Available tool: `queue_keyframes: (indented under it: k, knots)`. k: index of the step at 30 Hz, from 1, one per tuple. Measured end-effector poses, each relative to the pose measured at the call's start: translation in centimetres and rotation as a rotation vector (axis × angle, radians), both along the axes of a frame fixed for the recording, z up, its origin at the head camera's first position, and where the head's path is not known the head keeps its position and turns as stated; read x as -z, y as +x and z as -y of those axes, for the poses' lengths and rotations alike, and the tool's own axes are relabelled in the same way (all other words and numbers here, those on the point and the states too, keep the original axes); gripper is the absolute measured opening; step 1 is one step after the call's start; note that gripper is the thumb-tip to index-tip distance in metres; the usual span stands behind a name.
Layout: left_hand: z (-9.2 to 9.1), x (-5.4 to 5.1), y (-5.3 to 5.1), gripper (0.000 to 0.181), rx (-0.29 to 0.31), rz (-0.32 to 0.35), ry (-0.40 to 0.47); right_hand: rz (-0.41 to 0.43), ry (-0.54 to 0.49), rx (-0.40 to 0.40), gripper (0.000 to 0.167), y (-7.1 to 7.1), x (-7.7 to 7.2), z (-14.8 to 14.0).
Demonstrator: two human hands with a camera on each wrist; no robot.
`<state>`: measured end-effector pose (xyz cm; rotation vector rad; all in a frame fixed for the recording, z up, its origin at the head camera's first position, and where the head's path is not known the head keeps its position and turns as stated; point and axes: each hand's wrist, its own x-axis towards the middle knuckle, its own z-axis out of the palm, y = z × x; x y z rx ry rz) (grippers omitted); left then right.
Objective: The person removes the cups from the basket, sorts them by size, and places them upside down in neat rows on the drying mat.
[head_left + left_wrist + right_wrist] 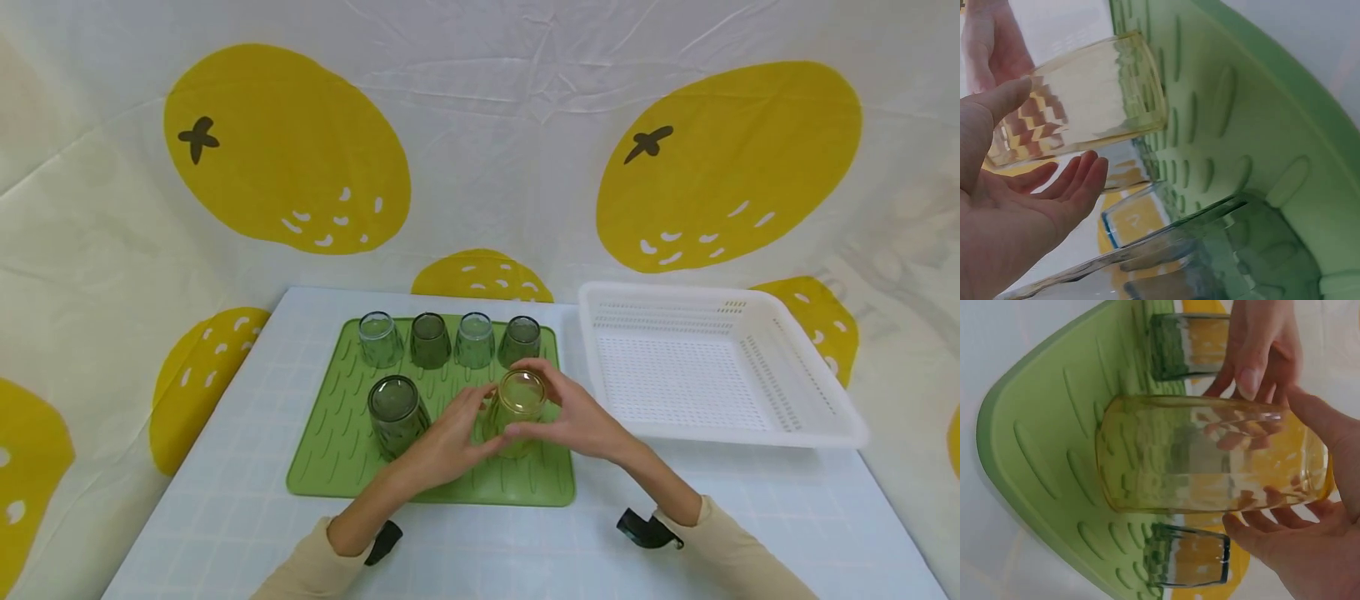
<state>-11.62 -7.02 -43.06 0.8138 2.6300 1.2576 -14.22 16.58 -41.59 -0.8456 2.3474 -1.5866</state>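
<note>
An upside-down yellow glass tumbler (517, 408) stands over the front right part of a green ridged mat (330, 442). My right hand (573, 417) holds it near its base, thumb on one side and fingers on the other. My left hand (446, 446) is at the tumbler's left side, its thumb near the glass and its fingers loosely spread, as the left wrist view shows. Whether the rim touches the mat, I cannot tell. Left of that hand, a dark grey-green tumbler (393, 408) stands upside down, partly hidden by it.
Along the mat's back edge is a row of smaller upside-down glasses, light green (380, 342) and dark grey (430, 342) alternating. A white plastic basket (720, 437) stands to the right. Behind the table (480, 550) hangs a fruit-printed cloth (495, 167).
</note>
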Motion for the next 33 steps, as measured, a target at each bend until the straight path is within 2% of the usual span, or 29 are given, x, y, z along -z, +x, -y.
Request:
queue_keyframes:
  k: [5, 13, 18, 21, 26, 29, 33]
  knots:
    - [0.2, -1.4, 0.3, 0.076, 0.003, 0.009, 0.015, -0.014, 0.037, 0.000, 0.076, 0.3, -0.9, -0.7]
    - [0.6, -3.8, 0.7, 0.076, 0.039, -0.018, 0.014, -0.055, 0.058, 0.022, 0.067, 0.4, -2.4, -1.8]
    - [1.0, -5.4, 0.6, 0.067, 0.038, -0.103, -0.053, -0.138, 0.033, 0.077, 0.049, 0.2, -3.3, -2.9]
    - [1.6, -6.1, 0.2, 0.057, 0.037, -0.194, -0.091, -0.216, 0.025, 0.124, 0.038, 0.0, -3.7, -3.8]
    - [2.7, -6.7, -0.4, 0.037, 0.012, -0.348, -0.119, -0.331, 0.049, 0.223, 0.026, -0.4, -4.2, -5.5]
    - [3.5, -6.8, -0.7, 0.026, -0.013, -0.388, -0.109, -0.406, 0.088, 0.279, 0.023, -0.5, -4.3, -6.5]
    - [4.6, -6.9, -1.4, 0.009, -0.050, -0.404, -0.076, -0.516, 0.162, 0.344, 0.023, -0.7, -4.3, -7.7]
